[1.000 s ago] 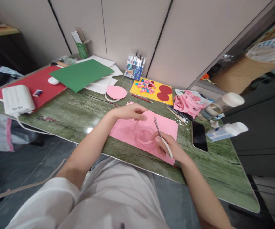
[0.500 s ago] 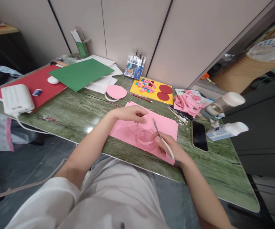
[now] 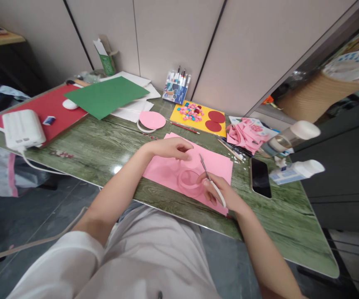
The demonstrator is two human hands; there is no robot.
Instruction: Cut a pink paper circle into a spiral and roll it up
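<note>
Above pink sheets [image 3: 219, 162] on the table, my left hand [image 3: 173, 148] pinches a small pink paper piece [image 3: 193, 158] between thumb and fingers. My right hand [image 3: 224, 192] grips scissors [image 3: 218, 193] with a white handle. Their blades point up and away, close to the paper piece's right edge; whether they touch it I cannot tell. Just left of my right fingers, a curled pink paper strip [image 3: 181, 182] loops over the sheets. My right fingers partly hide the handle.
Behind are a pink oval [image 3: 152, 120], a yellow sheet [image 3: 179, 115] with beads and dark red circles, and a marker pack [image 3: 174, 91]. Pink scraps [image 3: 248, 135], a phone [image 3: 260, 177] and bottles [image 3: 297, 171] stand right. A green sheet [image 3: 106, 96] and power bank [image 3: 23, 129] lie left.
Hardly anything differs. The white scissors handle has shifted very slightly in my right hand, while my left hand keeps its place with the paper.
</note>
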